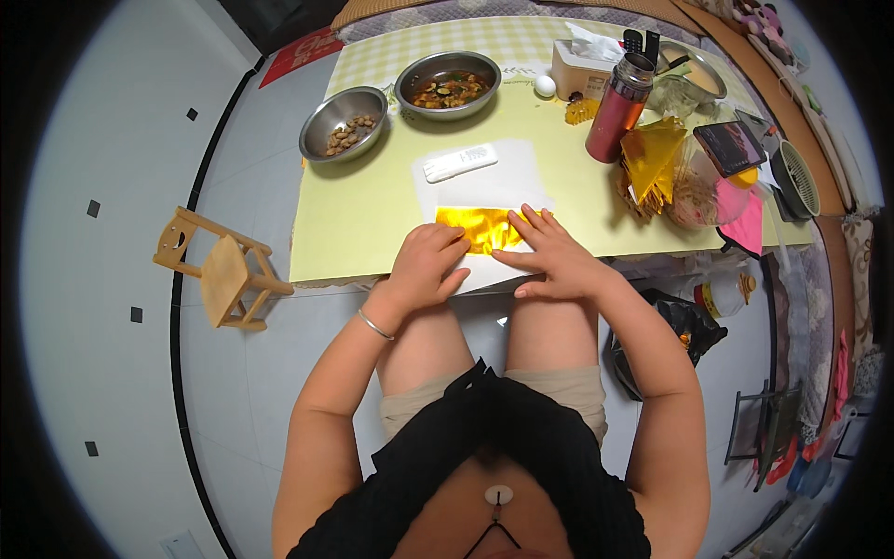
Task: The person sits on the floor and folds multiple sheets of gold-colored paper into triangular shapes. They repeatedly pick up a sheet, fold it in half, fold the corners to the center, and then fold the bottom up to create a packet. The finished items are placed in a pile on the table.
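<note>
A shiny gold foil sheet (477, 231) lies on white paper (507, 191) at the near edge of the table. My left hand (426, 265) rests on its left end, fingers slightly bent and thumb apart. Across the right end, my right hand (556, 257) lies flat with fingers spread, fingertips touching the foil. Both hands press from above, and no grip on the foil shows. Just beyond the foil, a white wrapped packet (461, 163) sits on the paper. Part of the foil's edges is hidden under my fingers.
Metal bowls of nuts (317, 128) and dark soaked food (410, 74) stand at the back left. A red flask (610, 121), folded gold foil pieces (650, 158) and a phone (731, 149) crowd the right. A small wooden chair (225, 270) stands left of the table.
</note>
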A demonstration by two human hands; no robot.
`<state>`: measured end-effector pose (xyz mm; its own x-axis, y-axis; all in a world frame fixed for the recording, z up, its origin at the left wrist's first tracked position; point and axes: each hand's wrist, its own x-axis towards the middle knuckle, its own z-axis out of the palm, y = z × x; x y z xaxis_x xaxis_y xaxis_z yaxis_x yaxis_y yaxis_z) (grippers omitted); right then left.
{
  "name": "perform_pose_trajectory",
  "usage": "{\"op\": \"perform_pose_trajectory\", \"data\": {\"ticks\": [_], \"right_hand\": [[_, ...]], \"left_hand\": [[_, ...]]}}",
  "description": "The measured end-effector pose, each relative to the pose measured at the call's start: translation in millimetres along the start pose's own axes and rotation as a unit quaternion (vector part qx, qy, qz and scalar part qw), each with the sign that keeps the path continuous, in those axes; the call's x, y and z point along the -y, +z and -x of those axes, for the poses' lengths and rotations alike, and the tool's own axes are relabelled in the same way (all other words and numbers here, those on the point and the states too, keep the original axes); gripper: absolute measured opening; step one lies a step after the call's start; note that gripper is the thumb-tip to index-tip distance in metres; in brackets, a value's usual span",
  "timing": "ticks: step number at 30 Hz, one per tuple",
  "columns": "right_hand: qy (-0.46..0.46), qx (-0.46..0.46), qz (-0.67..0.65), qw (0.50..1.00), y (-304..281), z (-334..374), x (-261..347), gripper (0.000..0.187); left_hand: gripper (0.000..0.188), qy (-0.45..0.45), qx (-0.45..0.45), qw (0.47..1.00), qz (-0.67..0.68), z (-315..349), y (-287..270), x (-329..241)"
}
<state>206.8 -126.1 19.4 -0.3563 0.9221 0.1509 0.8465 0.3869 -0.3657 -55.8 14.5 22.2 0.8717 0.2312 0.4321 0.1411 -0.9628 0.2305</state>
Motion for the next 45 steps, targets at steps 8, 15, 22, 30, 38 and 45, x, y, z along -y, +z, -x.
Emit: {"op": "perform_pose_trajectory", "data": {"ticks": [8,15,22,30,38,45], "right_hand": [[0.007,-0.086,-0.116,0.989,3,3,-11,0.034],[0.135,-0.252,-0.001,0.958,45,-30,48,0.024],[0.198,-0.324,-0.04,0.924,63,-42,48,0.019],[0.215,-0.307,-0.009,0.927,62,-44,50,0.024],[0.203,-0.274,0.053,0.939,59,-46,53,0.043],[0.218,-0.261,0.079,0.937,63,-48,53,0.044]], "left_hand": [[0.032,0.02,-0.033,0.998,0.039,1,5,-14],[0.012,-0.088,-0.055,0.975,0.196,-10,13,15],[0.036,-0.184,-0.096,0.962,0.18,-20,23,31],[0.04,-0.219,-0.093,0.959,0.153,-24,32,28],[0.039,-0.196,-0.104,0.97,0.105,-31,31,24],[0.039,-0.21,-0.099,0.97,0.076,-34,33,21]]}}
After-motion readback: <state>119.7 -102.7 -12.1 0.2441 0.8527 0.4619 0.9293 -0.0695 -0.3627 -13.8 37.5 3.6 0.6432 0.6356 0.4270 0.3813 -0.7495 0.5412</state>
